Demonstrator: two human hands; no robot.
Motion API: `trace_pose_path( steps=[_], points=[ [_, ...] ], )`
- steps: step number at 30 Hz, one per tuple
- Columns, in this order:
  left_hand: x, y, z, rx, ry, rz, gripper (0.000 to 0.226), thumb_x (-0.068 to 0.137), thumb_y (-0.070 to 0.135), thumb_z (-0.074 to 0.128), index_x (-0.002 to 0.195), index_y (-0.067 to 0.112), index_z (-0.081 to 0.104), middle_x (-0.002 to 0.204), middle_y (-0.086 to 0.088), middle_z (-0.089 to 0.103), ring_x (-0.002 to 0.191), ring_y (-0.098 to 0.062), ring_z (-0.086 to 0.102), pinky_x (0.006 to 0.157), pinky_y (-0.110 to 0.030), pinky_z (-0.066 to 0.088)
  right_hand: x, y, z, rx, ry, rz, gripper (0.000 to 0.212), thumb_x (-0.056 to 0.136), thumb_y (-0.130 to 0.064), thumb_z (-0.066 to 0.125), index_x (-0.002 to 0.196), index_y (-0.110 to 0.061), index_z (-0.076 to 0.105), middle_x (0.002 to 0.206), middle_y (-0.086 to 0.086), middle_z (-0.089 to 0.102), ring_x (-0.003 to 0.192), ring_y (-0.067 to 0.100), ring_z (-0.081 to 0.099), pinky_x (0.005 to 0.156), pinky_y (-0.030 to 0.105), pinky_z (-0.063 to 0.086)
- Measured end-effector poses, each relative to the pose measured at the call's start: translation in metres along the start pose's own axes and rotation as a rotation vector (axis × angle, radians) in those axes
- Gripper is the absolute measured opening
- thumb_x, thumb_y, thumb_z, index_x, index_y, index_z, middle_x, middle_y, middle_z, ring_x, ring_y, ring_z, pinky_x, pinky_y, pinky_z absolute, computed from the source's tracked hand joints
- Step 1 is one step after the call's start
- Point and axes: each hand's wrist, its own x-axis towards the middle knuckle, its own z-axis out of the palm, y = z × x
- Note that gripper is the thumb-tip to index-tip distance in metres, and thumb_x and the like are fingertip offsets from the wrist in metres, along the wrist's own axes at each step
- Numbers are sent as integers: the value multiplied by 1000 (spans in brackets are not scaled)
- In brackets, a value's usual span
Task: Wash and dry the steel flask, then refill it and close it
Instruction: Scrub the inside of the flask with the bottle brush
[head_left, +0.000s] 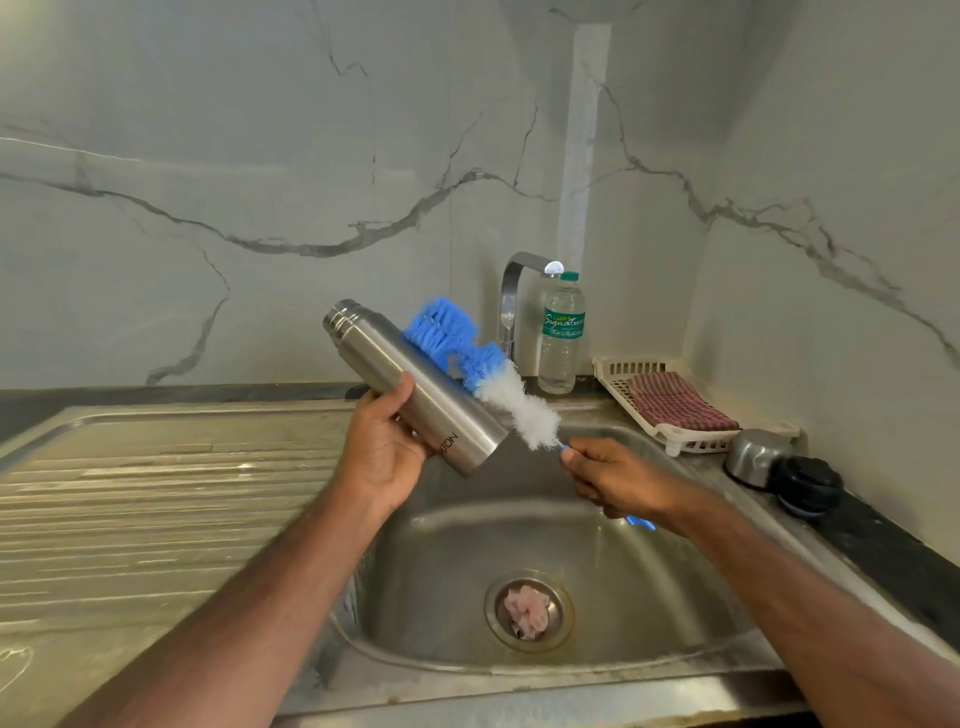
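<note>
My left hand (382, 447) grips the steel flask (415, 384) around its lower half and holds it tilted over the sink, open neck pointing up-left. My right hand (618, 480) holds the blue handle of a bottle brush (488, 374). Its blue and white bristles lie against the far side of the flask, outside it. The flask's steel cap (756, 457) and black stopper (808, 486) rest on the counter at the right. A plastic water bottle (561, 332) stands beside the tap (511, 299).
The steel sink basin (452, 582) lies below my hands, with a pinkish scrap in its drain (527, 610). A ribbed draining board (156, 499) stretches to the left. A white rack (654, 426) with a red checked cloth (675, 402) sits in the right corner. Marble walls close off the back and right.
</note>
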Motion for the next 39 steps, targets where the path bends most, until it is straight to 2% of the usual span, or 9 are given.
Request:
trace_pose_path(
  steps=[4,11,18,22,26,28,31,34,39],
  points=[
    [-9,-10,12,36,-17,-85,43,83,20,66,125,14,58,109,-13,72,105,-30,68,91,-48,53,11,-13,22,39,63,-76,32,109,-29,42,79,-19,40,59,-7,35,49,6,29,45,23,21],
    [-1,-1,5,66,75,-3,69,72,22,80,135,16,54,123,-10,69,117,-31,66,92,-49,56,-4,5,-12,10,-92,9,32,110,-28,40,80,-19,37,60,-7,32,50,6,25,48,23,18],
    [-4,-8,8,169,78,-25,63,69,18,79,129,12,59,110,-10,71,109,-30,66,80,-46,55,9,-4,15,36,-2,-70,32,110,-32,41,80,-20,42,61,-6,36,51,7,28,47,25,21],
    [-1,2,-1,88,95,-9,58,75,17,75,130,12,57,110,-8,69,110,-30,65,88,-48,55,-1,5,-6,-3,-92,-42,32,110,-28,40,79,-20,38,60,-8,33,52,6,27,48,24,19],
    [-5,-4,6,16,60,-71,49,84,15,68,131,11,55,115,-12,71,112,-31,66,97,-52,52,6,5,12,-16,6,-23,34,110,-31,41,78,-21,41,58,-9,37,50,6,30,46,22,22],
    [-8,-11,14,62,51,-84,54,78,18,72,130,13,56,114,-13,71,110,-32,66,92,-49,53,12,-1,22,-3,38,-59,34,109,-33,42,78,-21,42,59,-8,38,51,6,31,46,23,23],
    [-7,-11,16,116,89,-57,62,73,28,81,129,15,59,117,-10,72,112,-29,68,89,-45,56,7,-2,12,77,-71,-41,33,110,-29,40,80,-19,39,61,-4,34,52,7,27,49,26,19],
    [-1,-2,7,99,135,-2,65,70,25,83,130,16,58,120,-10,71,114,-28,68,96,-49,55,-2,4,-6,52,-144,7,34,111,-26,39,78,-18,39,60,-4,34,53,9,26,53,29,18],
    [1,-6,5,97,178,-1,55,76,20,83,126,13,60,122,-11,71,115,-31,67,99,-52,54,9,-3,21,47,-33,-46,30,110,-29,39,83,-17,41,62,-3,34,52,8,27,50,27,20]
  ],
)
